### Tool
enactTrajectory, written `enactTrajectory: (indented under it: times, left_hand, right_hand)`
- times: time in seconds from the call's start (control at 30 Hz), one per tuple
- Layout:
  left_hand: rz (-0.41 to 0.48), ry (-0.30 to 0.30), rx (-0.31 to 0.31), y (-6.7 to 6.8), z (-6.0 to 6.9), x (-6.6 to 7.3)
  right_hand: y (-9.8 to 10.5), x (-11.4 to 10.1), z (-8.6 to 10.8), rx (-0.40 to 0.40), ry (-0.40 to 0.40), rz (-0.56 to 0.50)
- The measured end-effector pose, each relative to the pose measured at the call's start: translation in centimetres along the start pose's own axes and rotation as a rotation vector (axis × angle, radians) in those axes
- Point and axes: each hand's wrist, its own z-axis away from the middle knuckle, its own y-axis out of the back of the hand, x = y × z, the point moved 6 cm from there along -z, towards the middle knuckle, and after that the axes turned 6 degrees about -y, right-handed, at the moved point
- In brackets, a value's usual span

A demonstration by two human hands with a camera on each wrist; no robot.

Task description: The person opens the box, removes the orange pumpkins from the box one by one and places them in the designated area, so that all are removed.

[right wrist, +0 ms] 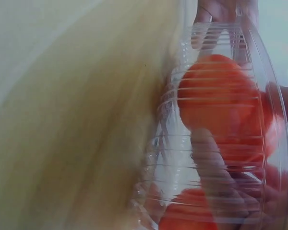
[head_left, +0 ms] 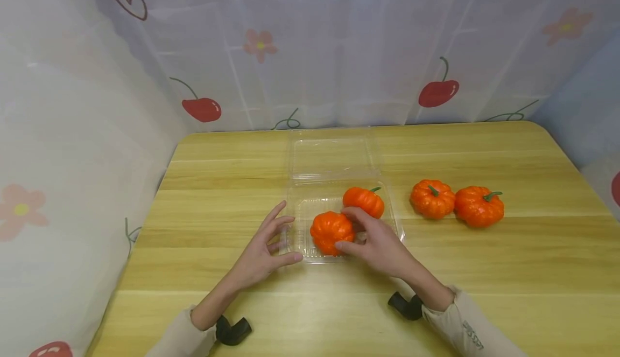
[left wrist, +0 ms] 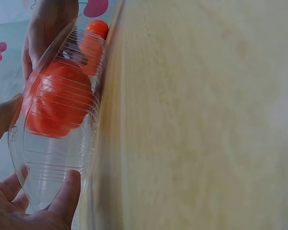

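Inside the clear container [head_left: 317, 189], how's the front pumpkin [head_left: 330, 232] sitting?

It lies toward the near left, with the back pumpkin [head_left: 363, 201] just behind and to the right. On my feed the right hand [head_left: 382, 241] grips it, thumb on the near side, fingers curled into the gap between the two. Whether its full weight is down, I can't tell.

How would you finish?

I'd ease it down till it seats, slacken evenly, then lift my fingers straight up so neither pumpkin rolls.

And the arms?

My right forearm comes in from the lower right, wrist turned inward. The left hand [head_left: 263, 249] is loosely spread at the left wall, thumb by the near corner; I'd use it as a light brace.
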Motion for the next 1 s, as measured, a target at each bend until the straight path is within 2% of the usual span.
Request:
enactTrajectory:
  times: [0.23, 0.5, 0.77, 1.0]
  left_hand:
    - [0.0, 0.01, 0.002, 0.1, 0.0, 0.0]
    - [-0.002, -0.012, 0.003, 0.2, 0.0, -0.1]
    - [0.007, -0.008, -0.005, 0.2, 0.0, 0.0]
    - [-0.001, -0.008, -0.002, 0.3, 0.0, 0.0]
  right_hand:
    - [0.0, -0.1, 0.5, 0.022, 0.035, -0.1]
    - [0.3, -0.7, 1.2, 0.055, 0.163, -0.13]
    - [0.6, -1.3, 1.7, 0.037, 0.21, -0.183]
    - [1.1, -1.7, 1.9, 0.053, 0.245, -0.197]
